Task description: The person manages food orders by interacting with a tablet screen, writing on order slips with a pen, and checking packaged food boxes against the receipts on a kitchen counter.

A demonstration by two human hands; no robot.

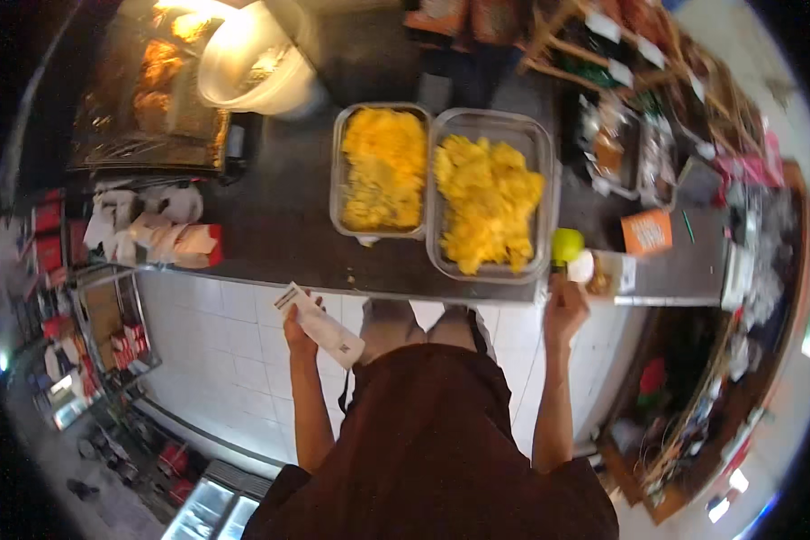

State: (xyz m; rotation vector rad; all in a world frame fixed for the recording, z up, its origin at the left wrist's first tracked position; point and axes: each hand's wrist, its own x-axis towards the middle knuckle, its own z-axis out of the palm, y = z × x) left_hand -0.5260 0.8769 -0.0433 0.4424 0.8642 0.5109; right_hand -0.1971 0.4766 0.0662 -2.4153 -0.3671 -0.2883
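Observation:
My left hand (299, 331) is closed around a long white paper packet (328, 331) with dark print, held over the floor just off the counter's front edge. At that edge, my right hand (565, 312) has its fingers drawn together. Whether anything sits in that pinch is too small to make out. Just beyond its fingertips are a yellow-green round thing (567, 244) and a small white round thing (581, 266). Two clear rectangular containers stand side by side on the counter: the left container (336, 184) and the larger right container (550, 193), both holding yellow chunks of food.
A white bucket (229, 72) stands at the far left beside a lit display case (108, 135). Crumpled papers (175, 236) lie at the counter's left end. An orange card (646, 232) and a small box (614, 273) lie to the right, below a wooden rack (553, 70).

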